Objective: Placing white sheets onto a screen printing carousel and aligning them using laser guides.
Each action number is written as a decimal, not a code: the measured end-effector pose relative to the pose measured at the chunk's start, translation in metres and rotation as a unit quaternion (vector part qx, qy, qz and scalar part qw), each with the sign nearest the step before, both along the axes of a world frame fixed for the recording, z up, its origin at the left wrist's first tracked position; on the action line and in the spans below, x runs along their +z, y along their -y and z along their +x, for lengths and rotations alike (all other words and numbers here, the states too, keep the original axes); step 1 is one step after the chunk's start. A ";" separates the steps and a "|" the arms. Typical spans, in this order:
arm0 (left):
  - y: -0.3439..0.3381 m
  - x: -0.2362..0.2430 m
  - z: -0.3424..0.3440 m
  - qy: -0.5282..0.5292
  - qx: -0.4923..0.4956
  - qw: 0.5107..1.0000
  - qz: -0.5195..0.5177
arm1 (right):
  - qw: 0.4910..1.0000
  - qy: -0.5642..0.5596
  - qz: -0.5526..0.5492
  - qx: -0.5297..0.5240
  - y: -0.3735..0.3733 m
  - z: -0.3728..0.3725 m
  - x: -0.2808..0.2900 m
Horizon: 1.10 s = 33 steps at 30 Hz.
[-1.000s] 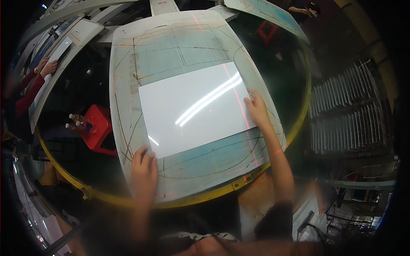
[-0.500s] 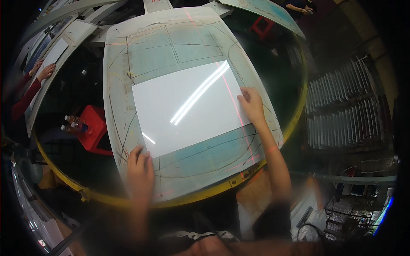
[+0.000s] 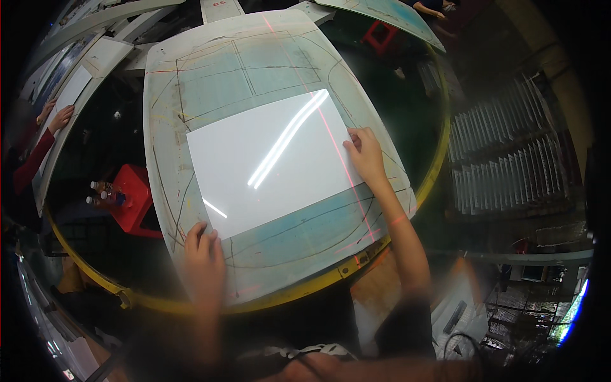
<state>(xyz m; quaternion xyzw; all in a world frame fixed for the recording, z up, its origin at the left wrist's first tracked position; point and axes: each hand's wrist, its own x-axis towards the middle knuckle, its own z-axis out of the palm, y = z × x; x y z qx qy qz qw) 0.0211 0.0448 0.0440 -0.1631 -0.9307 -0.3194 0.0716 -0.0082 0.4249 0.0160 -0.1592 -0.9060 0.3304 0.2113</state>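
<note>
Your 2 forearms come up from the lower edge, both bare from wrist to past the elbow. Your left hand [image 3: 202,258] and right hand [image 3: 366,155] wear no gloves, rings or watch that the view shows. Near the bottom edge each arm runs into a dark short sleeve, blurred on the left side, clearer above your right elbow. Below them, at the very bottom, there is a strip of white fabric against dark clothing, too blurred to name.

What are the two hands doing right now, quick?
Left hand: flat, fingers on the white sheet's near corner, gripping nothing.
Right hand: flat on the sheet's right edge, gripping nothing.
</note>
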 end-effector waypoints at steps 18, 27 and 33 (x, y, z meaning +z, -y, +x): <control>0.002 -0.001 0.001 -0.002 0.006 1.000 -0.014 | 1.000 -0.022 0.002 0.020 0.001 0.000 -0.007; 0.001 0.000 0.001 -0.007 -0.002 1.000 -0.008 | 0.997 -0.027 0.067 0.003 0.001 0.000 -0.011; 0.002 -0.005 0.001 -0.018 -0.003 1.000 0.003 | 0.999 -0.022 0.045 0.001 0.001 0.000 -0.014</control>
